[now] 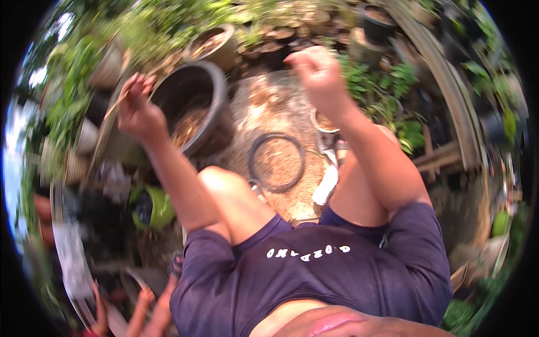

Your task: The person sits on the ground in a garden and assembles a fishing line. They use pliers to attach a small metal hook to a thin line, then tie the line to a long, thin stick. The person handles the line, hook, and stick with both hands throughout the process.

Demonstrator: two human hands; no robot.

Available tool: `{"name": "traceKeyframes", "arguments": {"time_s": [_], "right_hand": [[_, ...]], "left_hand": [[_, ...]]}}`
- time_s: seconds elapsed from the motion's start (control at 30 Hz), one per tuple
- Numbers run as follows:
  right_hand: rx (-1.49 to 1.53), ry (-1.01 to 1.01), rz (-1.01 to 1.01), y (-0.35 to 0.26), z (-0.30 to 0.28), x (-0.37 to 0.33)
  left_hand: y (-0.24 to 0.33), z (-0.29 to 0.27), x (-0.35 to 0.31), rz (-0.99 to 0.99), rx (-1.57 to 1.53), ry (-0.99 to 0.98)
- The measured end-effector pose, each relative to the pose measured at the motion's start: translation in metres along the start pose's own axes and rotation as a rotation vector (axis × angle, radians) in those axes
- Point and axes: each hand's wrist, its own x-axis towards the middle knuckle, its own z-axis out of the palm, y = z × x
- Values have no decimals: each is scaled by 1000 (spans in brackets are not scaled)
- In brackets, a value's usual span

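My left hand (140, 112) is raised beside the left rim of a large dark pot (220, 92). Its fingers are curled together, and a thin pale line by them may be a stalk; blur hides what they hold. Inside the pot lies dry brown matter (190, 126). My right hand (321, 76) hangs in the air to the right of the pot, apart from it, with the fingers closed. Whatever it may hold cannot be made out. Below it stands a small round pot (324, 122) with brown contents, partly covered by my forearm.
A black ring (301, 163) lies on the sandy ground before my knees, near a white object (325, 186). Potted plants (384, 81) and wooden beams (457, 106) border the right. A yellow-green container (163, 206) stands left. Another person's limbs (139, 312) show at lower left.
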Motion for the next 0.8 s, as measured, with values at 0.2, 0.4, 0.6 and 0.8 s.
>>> {"name": "traceKeyframes", "arguments": {"time_s": [0.2, 0.4, 0.6, 0.8], "right_hand": [[369, -178, 440, -17, 3, 3], [517, -260, 481, -8, -3, 2], [509, -285, 493, -19, -6, -1], [473, -371, 471, -26, -15, -12]], "left_hand": [[55, -32, 20, 158, -387, 201], [41, -52, 18, 228, -123, 158], [-101, -79, -39, 53, 67, 204], [-217, -179, -127, -883, 890, 555]]}}
